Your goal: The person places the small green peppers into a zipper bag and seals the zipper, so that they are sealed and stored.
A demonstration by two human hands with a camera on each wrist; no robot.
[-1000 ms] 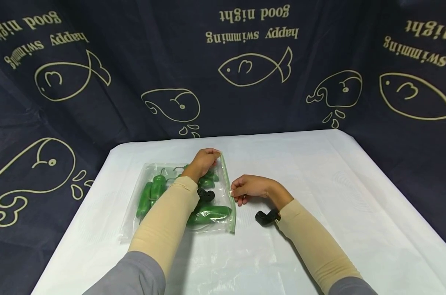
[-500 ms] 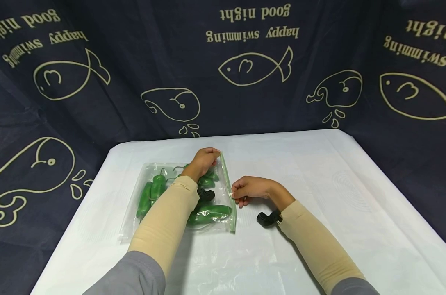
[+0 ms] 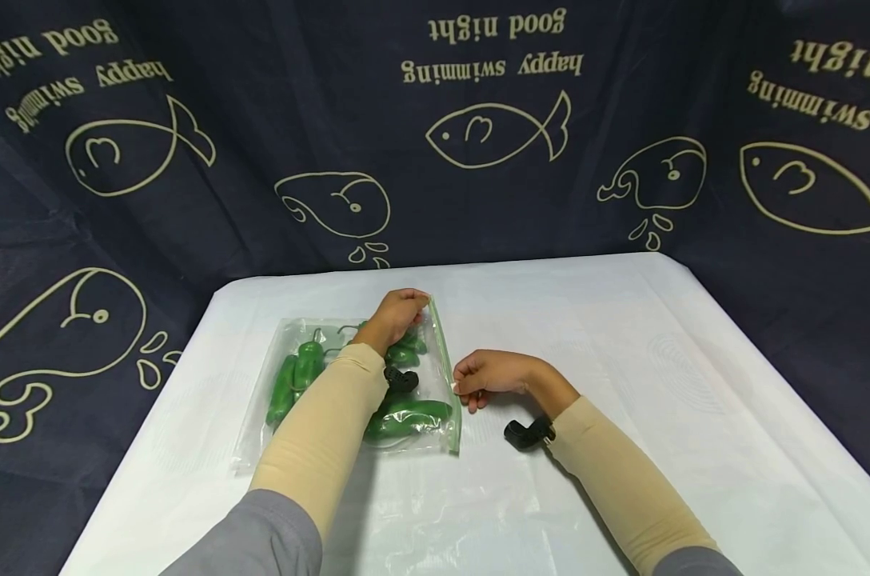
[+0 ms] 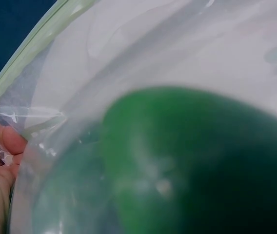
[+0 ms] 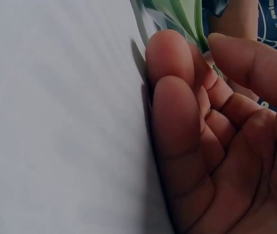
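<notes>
A clear zip bag [image 3: 257, 436] lies on the table with several green peppers [image 3: 309, 364] inside, some showing thin curved stems. Its pale green zip strip [image 3: 440, 334] runs along the right side. At the far end of that strip, my left hand [image 3: 395, 316] pinches the bag's corner. Lower down the strip, thumb and fingers of my right hand [image 3: 500, 372] pinch a small white slider [image 3: 455, 386]. A large green rounded shape [image 4: 153, 131] fills much of the left wrist view, blurred behind the plastic. The left forearm hides the bag's middle.
A white cloth [image 3: 593, 320] covers the table. Behind it hangs a dark blue curtain [image 3: 492, 208] with fish and whale drawings. Each wrist carries a small black camera mount [image 3: 527, 434].
My right hand has slid a short way along the zip strip toward the near end, taking the white slider with it. The left hand and the bag have stayed in place.
</notes>
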